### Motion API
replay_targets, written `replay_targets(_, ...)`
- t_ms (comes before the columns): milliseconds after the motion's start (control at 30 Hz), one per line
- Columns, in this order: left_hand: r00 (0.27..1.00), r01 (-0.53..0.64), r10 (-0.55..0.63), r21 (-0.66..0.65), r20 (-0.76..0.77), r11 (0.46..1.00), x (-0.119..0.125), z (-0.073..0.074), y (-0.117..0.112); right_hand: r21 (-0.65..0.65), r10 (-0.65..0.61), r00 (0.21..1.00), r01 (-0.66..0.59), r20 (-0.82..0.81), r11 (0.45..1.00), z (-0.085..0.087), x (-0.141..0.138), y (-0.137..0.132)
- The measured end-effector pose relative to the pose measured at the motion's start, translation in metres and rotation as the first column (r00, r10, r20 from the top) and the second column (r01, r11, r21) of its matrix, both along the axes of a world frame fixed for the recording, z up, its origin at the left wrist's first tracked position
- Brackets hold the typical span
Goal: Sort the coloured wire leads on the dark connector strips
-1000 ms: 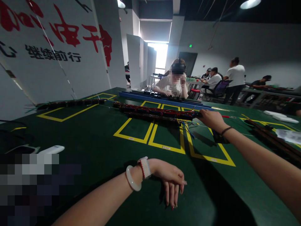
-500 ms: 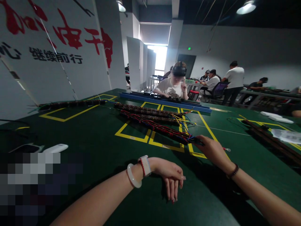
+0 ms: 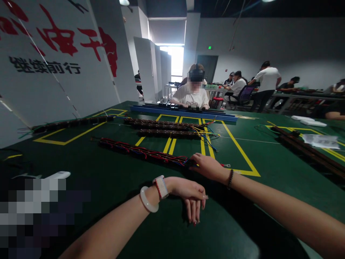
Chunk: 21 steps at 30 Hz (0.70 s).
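A: At the centre of the frame, what is the grip of the right hand (image 3: 208, 167) doing?

B: It is curled down over the near end of a wired strip (image 3: 140, 153), pinching it as far as I can tell. The fingertips are tucked under the hand. The strip lies flat on the green counter (image 3: 269, 162), running off toward centre left, outside the yellow tape boxes (image 3: 242, 153).

A: And the left hand (image 3: 188, 198)?

B: Lower centre, wrist on the counter, fingers slack and hanging loose, holding nothing.

A: Which step is this?

B: I'd judge it the placing of that strip, with one end held and the rest lying on the counter. Any further shift calls for a firm hold on that end and a low, even pull, so the red and blue wires (image 3: 161, 156) don't snag. A loose red lead (image 3: 225, 165) lies just beside the hand.

A: Farther out?

B: Two more strips (image 3: 167, 133) sit inside the boxes with a blue rail (image 3: 183, 113) behind them. Another person (image 3: 192, 96) sits at the far edge.
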State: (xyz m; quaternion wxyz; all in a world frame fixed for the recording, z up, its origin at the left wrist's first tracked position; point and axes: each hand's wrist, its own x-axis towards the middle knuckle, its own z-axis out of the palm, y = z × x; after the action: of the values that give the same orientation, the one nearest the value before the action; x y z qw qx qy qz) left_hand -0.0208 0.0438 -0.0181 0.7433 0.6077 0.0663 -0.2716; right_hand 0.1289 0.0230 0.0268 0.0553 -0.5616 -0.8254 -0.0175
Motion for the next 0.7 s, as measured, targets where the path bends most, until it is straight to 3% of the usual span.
replay_targets(100, 0.999, -0.018, 0.02, 0.036, -0.044, 0.999, -0.001, 0.004, -0.002, -0.043, 0.078, 0.997, -0.078, 0.012, 0.996, 0.002, -0.007, -0.001)
replay_targets(233, 0.991, -0.129, 0.131, 0.103, -0.014, 0.986, -0.003, 0.004, -0.004, -0.068, 0.073, 0.997, -0.073, -0.009, 0.995, 0.018, 0.01, -0.007)
replay_targets(367, 0.984, -0.177, 0.178, -0.025, 0.032, 0.984, -0.004, -0.001, -0.004, -0.224, -0.029, 0.983, -0.013, -0.183, 0.974, 0.029, 0.039, -0.007)
replay_targets(500, 0.964, -0.263, 0.266, -0.09, 0.025, 0.961, -0.007, 0.0, -0.005, -0.437, -0.045, 0.934, -0.124, -0.355, 0.891, 0.022, 0.056, -0.004)
replay_targets(700, 0.921, -0.389, 0.389, -0.111, -0.024, 0.914, -0.016, 0.015, -0.005, -0.461, -0.078, 0.864, -0.187, -0.497, 0.867, 0.006, 0.06, -0.006)
